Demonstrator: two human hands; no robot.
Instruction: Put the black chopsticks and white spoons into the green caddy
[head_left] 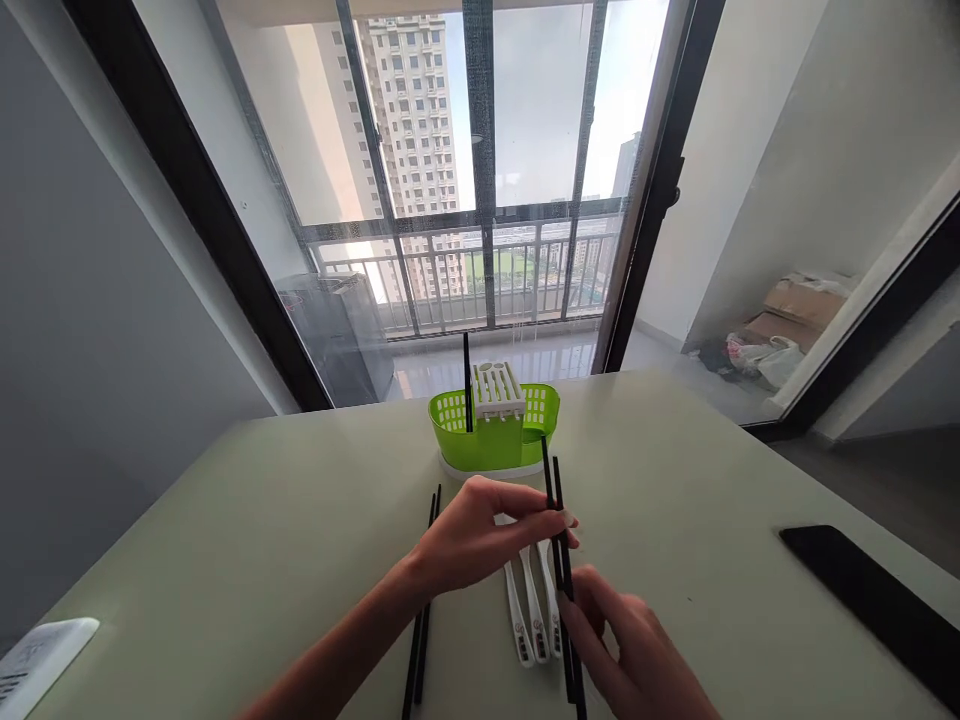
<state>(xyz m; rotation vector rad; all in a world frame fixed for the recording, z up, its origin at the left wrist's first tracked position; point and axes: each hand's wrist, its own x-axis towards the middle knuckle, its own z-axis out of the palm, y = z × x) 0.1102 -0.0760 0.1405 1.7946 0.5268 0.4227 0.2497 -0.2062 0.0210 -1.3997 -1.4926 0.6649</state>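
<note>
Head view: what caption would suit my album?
Left hand and right hand holding two chopsticks near white utensils, a green basket beyond.

No text readable: marks on the white utensil handles [532, 604] before the green basket [498, 452] are too small

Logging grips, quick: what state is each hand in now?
Left hand: closed, holding two black chopsticks.
Right hand: closed on the same chopsticks, nearer the camera.

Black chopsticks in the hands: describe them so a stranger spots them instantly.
On the pale table, find the green basket. Nearer the viewer, the left hand and right hand hold two black chopsticks. Being held sets them apart from the black pair lying left.
</note>
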